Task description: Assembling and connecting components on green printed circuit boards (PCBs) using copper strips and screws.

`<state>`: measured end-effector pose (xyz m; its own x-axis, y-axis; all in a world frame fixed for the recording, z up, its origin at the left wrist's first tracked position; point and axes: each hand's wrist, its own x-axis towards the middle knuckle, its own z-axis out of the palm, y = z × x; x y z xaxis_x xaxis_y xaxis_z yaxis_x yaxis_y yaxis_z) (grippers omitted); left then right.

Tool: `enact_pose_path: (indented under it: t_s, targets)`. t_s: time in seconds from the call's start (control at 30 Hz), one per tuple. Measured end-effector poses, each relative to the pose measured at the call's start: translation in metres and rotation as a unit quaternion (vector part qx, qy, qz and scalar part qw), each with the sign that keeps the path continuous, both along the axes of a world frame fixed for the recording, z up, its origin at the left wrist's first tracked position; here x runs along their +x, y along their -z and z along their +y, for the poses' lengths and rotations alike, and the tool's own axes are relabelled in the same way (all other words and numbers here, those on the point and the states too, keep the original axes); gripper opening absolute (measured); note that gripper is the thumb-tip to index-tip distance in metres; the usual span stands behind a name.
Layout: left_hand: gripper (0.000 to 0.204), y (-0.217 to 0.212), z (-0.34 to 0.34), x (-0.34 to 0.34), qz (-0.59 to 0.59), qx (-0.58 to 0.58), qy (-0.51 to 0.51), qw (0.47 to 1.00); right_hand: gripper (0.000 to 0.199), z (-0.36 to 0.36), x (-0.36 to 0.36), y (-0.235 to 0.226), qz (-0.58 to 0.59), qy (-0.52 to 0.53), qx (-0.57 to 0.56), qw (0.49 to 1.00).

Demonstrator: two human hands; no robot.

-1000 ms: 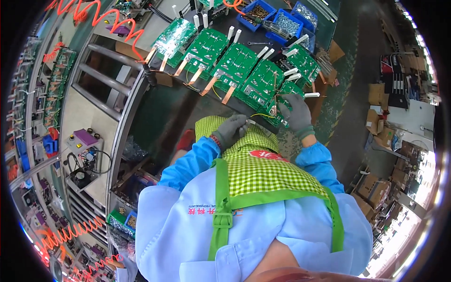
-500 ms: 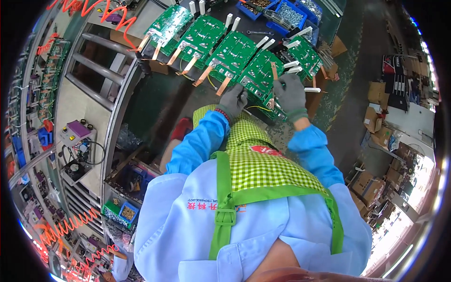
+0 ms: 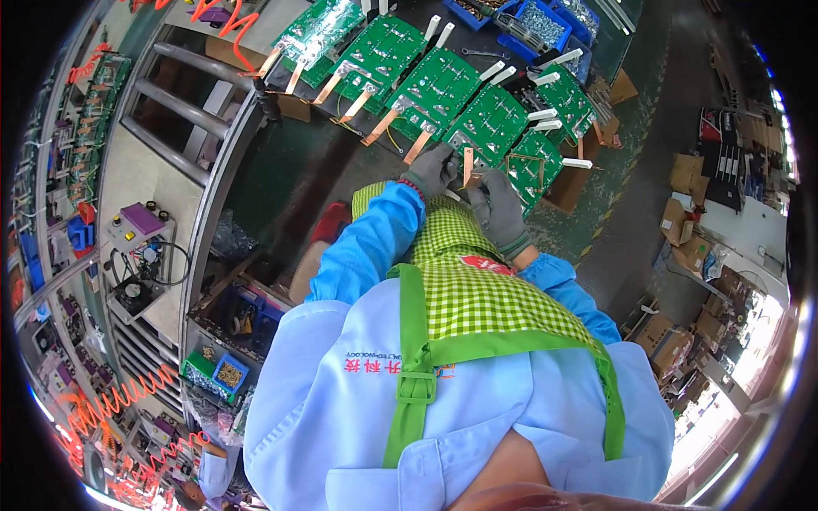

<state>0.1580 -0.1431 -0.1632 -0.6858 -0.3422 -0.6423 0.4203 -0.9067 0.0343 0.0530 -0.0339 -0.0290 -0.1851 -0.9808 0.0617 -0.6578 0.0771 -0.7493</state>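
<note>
A row of green circuit boards is laid out along the dark desk, running from eleven o'clock to two o'clock of the view; each board is flat and rectangular, studded with small components, with thin copper-coloured strips jutting from its near edge and white blocks at its far edge. Both hands are covered by grey knitted gloves with blue sleeves behind them. The left hand is held at the near edge of the board at twelve o'clock, its fingers curled together on that edge; what exactly is pinched cannot be told. The right hand is placed just beside it at one o'clock, with its fingers closed around an upright copper strip that stands between the two hands, touching the board.

At the top, at one o'clock, blue plastic bins are seen, filled with small pale metal parts. A small blue bin holding brownish bits and a green one beside it are set at eight o'clock. Brown cardboard boxes are stacked on the floor at three o'clock. A green-and-white checked apron with smooth green straps is worn over a pale blue coat; a small red oval label is stitched on the apron near the centre. Orange coiled hoses hang at eight o'clock.
</note>
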Motion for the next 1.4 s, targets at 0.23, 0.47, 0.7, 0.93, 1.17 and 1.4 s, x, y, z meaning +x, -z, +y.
enact_pose_path:
  t_s: [0.23, 0.47, 0.7, 0.93, 1.17, 1.4]
  targets:
    - [0.018, -0.007, 0.007, 0.005, -0.015, -0.002, -0.004, 1.0, 0.022, -0.006, 0.008, 0.002, -0.016, 0.007, -0.005, 1.0]
    - [0.021, -0.013, 0.008, 0.017, 0.118, -0.011, -0.055, 0.991, 0.015, -0.017, 0.014, 0.015, 0.016, -0.041, -0.032, 0.999]
    - [0.018, -0.031, 0.003, 0.014, 0.042, -0.04, 0.003, 0.998, 0.012, -0.021, 0.015, 0.02, 0.085, -0.041, -0.057, 0.994]
    - [0.023, -0.045, 0.002, 0.012, -0.017, -0.05, 0.018, 0.998, 0.012, -0.026, 0.013, 0.017, 0.124, -0.069, 0.011, 0.99]
    - [0.029, -0.028, -0.008, 0.013, -0.112, -0.268, 0.177, 0.94, 0.014, -0.03, 0.013, 0.016, 0.15, -0.124, 0.019, 0.981]
    - [0.034, -0.05, -0.013, 0.009, -0.169, -0.361, 0.213, 0.892, 0.019, -0.056, -0.066, -0.067, 0.014, -0.039, -0.037, 0.998]
